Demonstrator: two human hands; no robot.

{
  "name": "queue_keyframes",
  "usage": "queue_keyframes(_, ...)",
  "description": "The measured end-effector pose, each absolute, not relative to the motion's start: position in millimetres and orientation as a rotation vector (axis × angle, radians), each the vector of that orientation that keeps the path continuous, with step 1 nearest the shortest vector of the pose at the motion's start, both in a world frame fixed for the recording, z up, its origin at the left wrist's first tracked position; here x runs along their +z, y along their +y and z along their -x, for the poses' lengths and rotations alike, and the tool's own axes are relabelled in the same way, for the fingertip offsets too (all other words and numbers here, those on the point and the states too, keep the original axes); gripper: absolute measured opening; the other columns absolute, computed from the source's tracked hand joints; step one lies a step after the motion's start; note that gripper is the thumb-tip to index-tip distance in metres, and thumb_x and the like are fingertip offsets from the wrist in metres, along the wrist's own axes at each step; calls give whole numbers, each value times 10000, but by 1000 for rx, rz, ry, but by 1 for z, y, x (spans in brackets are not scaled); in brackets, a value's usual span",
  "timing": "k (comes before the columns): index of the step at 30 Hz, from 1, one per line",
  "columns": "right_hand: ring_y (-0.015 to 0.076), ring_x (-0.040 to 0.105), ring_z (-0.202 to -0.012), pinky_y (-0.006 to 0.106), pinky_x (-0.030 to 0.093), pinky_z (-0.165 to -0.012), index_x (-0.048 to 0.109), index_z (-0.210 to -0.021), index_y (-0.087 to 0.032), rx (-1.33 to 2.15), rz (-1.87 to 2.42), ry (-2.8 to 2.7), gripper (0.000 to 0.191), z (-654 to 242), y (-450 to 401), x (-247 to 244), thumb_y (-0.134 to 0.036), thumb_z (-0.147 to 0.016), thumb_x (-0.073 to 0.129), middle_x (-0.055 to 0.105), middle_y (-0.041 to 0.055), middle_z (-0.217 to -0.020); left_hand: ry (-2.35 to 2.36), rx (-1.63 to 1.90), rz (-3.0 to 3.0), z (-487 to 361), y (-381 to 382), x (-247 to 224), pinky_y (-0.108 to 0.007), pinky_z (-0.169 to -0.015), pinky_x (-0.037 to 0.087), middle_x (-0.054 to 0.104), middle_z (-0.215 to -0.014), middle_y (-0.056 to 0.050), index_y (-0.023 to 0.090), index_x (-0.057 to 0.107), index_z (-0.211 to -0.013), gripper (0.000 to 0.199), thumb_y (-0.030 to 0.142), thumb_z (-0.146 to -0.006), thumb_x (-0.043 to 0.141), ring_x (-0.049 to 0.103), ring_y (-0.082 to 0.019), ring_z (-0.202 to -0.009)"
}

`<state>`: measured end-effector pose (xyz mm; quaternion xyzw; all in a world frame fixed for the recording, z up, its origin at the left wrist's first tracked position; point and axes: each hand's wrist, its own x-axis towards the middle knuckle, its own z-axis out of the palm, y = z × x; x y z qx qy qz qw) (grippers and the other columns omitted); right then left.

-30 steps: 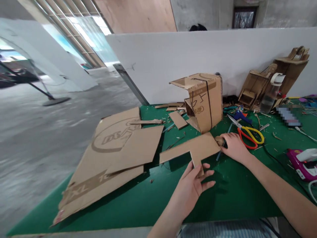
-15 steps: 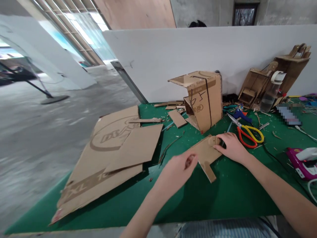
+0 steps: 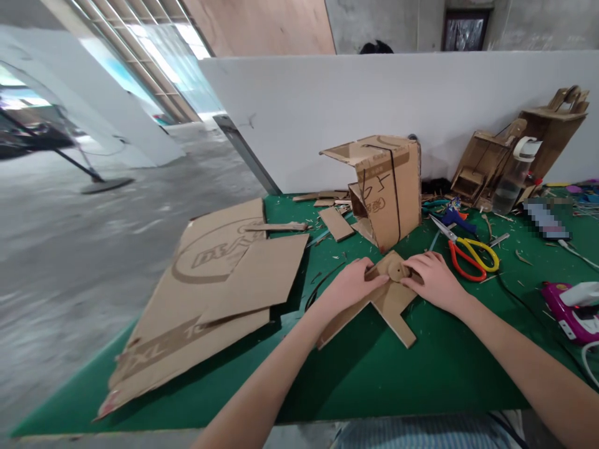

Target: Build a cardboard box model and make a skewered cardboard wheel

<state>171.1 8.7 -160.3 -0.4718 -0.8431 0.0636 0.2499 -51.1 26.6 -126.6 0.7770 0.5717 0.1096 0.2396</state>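
A cut cardboard piece [image 3: 392, 302] lies low over the green table, with arms reaching down-left and down-right. Near its upper end sits a small round cardboard disc [image 3: 398, 270] with a dark hole in it. My left hand [image 3: 354, 285] is closed on the piece's upper left edge, thumb beside the disc. From the right, my right hand [image 3: 435, 280] pinches at the disc's side, its fingertips curled on the cardboard. Part of the piece is hidden under my left hand and forearm.
Large flat cardboard sheets [image 3: 201, 293] cover the table's left. Behind my hands stands an open cardboard box [image 3: 390, 193]. Scissors [image 3: 470, 252], a water bottle [image 3: 513, 178], a phone [image 3: 545, 218] and a magenta device [image 3: 568, 312] are on the right. Cardboard scraps [image 3: 336, 223] lie about.
My left hand has moved up and taken hold of the cardboard's left edge beside the disc. The piece's lower-left arm now shows. My right hand has hardly moved.
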Motion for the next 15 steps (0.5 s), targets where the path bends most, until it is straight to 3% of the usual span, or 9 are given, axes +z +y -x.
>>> queue_keyframes(10, 270, 589, -1076, 455, 421, -965, 631, -1175, -204, 82, 1351, -1982, 354, -189, 18, -165, -440, -943, 504, 686, 106, -1149, 1573, 410, -2087, 86, 25, -72, -311, -573, 345, 505, -741, -34, 221, 455, -741, 413, 625, -801, 513, 481, -190, -630)
queue_keyframes(15, 327, 455, -1284, 550, 302, -1078, 459, -1405, -199, -6, 1433, -2267, 535, -185, 16, -163, -459, -938, 500, 530, 133, -1420, 1487, 490, -2041, 99, 28, -48, -316, -615, 441, 598, -775, -53, 233, 603, -807, 398, 621, -719, 622, 567, -238, -726)
